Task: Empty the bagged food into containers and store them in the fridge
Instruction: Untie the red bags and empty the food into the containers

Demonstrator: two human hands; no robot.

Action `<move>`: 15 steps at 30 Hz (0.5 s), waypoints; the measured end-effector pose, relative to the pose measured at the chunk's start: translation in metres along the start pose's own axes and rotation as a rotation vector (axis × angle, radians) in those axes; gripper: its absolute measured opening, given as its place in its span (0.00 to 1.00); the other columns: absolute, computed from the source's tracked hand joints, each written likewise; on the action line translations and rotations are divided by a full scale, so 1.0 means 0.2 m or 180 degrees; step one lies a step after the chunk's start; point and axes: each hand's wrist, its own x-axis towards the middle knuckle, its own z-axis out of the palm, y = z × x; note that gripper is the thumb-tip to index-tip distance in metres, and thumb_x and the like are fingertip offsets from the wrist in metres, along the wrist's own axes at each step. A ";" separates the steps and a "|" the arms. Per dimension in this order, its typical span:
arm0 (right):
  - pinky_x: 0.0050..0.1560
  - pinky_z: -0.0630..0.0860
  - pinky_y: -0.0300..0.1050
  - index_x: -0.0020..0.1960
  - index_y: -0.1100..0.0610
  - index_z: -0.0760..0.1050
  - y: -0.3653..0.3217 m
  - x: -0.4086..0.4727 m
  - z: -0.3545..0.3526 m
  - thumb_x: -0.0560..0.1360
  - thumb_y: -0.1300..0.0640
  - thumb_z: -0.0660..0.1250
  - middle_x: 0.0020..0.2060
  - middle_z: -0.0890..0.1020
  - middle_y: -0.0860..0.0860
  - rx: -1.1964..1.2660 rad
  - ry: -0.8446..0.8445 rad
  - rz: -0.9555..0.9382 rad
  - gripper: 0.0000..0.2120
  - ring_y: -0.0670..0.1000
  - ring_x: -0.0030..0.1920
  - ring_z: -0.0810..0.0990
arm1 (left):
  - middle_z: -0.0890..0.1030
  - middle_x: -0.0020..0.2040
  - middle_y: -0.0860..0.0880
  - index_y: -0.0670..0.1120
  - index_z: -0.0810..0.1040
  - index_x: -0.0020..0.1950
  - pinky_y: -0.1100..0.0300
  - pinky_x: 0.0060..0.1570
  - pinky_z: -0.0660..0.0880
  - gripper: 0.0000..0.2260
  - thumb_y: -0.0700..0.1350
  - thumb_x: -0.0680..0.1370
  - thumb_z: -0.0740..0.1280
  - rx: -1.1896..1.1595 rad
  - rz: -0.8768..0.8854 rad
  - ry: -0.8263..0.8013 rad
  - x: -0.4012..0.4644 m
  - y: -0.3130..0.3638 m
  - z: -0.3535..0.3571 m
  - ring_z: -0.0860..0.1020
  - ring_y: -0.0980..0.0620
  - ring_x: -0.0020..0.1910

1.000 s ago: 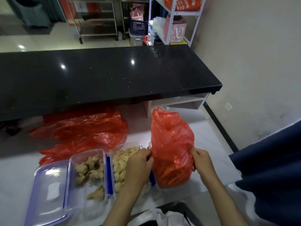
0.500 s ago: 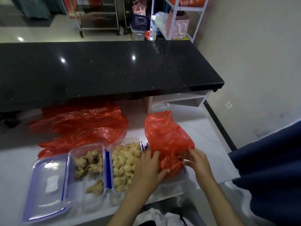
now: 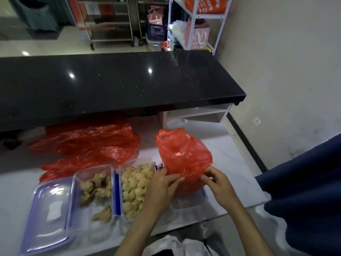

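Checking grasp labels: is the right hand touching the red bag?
Touching. The head view shows the right hand pinching the red bag at its lower edge.

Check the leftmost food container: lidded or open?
Open. The container shows its brownish food pieces uncovered, and a blue-rimmed lid lies flat on the white table to its left.

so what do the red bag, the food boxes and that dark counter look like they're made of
Red bag: thin plastic film, glossy, going by its crinkles and translucency. Food boxes: clear rigid plastic; the food shows through the walls, and the lid has a blue rim. Dark counter: polished black stone or a stone look-alike, speckled and mirroring the ceiling lights.
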 end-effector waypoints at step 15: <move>0.65 0.75 0.44 0.68 0.42 0.75 0.09 -0.01 0.02 0.67 0.39 0.80 0.66 0.75 0.39 -0.0618 -0.0559 0.0226 0.32 0.41 0.65 0.74 | 0.56 0.82 0.47 0.62 0.65 0.78 0.47 0.79 0.57 0.29 0.66 0.78 0.65 0.1446 -0.0018 -0.1051 -0.10 -0.07 0.02 0.54 0.43 0.81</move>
